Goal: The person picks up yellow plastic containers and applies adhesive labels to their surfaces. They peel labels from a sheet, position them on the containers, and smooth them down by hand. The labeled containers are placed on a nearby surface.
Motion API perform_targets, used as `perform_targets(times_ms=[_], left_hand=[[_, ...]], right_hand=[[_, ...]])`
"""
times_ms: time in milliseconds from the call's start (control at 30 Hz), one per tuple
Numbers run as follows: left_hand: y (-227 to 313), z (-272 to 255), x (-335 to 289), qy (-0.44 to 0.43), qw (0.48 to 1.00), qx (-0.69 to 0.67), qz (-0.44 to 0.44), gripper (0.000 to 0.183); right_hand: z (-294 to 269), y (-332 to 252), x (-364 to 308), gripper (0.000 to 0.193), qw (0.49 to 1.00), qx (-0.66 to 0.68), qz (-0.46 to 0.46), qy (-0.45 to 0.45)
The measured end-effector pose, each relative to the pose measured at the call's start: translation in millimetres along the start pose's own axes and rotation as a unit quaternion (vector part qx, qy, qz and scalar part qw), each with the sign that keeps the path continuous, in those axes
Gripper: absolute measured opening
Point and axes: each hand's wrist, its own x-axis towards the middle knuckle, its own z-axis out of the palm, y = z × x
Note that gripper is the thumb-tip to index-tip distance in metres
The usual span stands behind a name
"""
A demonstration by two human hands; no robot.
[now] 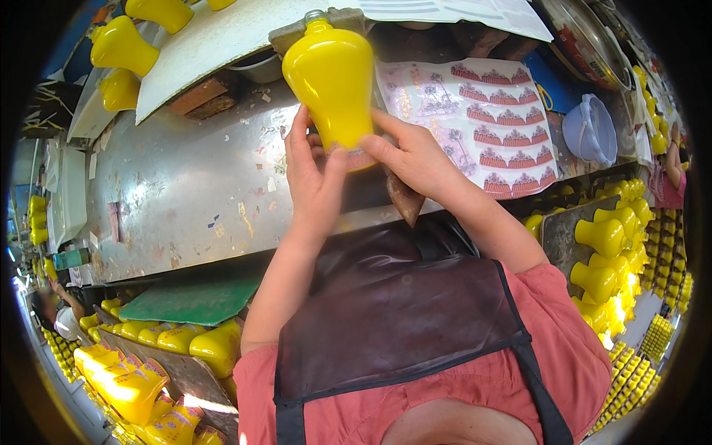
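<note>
A glossy yellow vase (331, 70) lies with its neck away from me, resting against a rough grey block (288, 35). My left hand (315, 167) cups the left side of its narrow foot, the thumb near the base. From the right, my right hand (408, 152) presses its thumb and fingers on the same foot. A patterned reddish band (359, 159) shows around the base between my hands. Below my right hand, a brown pointed piece (404, 199) sticks out. To the right lies a decal sheet (504, 133) printed with red-and-purple curved motifs.
The metal worktable (178, 185) carries scattered paper scraps. A pale purple bucket (589, 130) stands at the right. Yellow vases (122, 44) lie on a white board at the far left. More decorated vases (126, 378) crowd the lower left, beside a green board (189, 300). Other people are at both sides.
</note>
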Motion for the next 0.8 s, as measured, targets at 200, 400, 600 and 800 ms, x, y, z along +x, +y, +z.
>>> perform_targets(times_ms=[200, 400, 600, 800], left_hand=[[1.0, -2.4, -0.7, -0.020, 1.000, 0.019, -0.005, 0.071], [7.0, 0.6, -0.2, -0.008, 0.999, -0.043, -0.033, 0.080], [17.3, 8.5, -2.3, 0.027, 0.999, 0.023, -0.035, 0.095], [18.5, 6.8, -1.7, 0.006, 0.998, -0.033, -0.047, 0.093]], right_hand=[[0.4, 3.0, 0.4, 0.058, 1.000, -0.005, 0.012, -0.004], [-6.1, 0.7, 1.4, 0.053, 0.999, 0.026, 0.021, -0.012], [-37.1, -3.8, 5.9, 0.040, 0.967, 0.240, 0.077, 0.041], [-23.2, -20.8, -6.8, 0.033, 0.974, -0.093, -0.201, 0.047]])
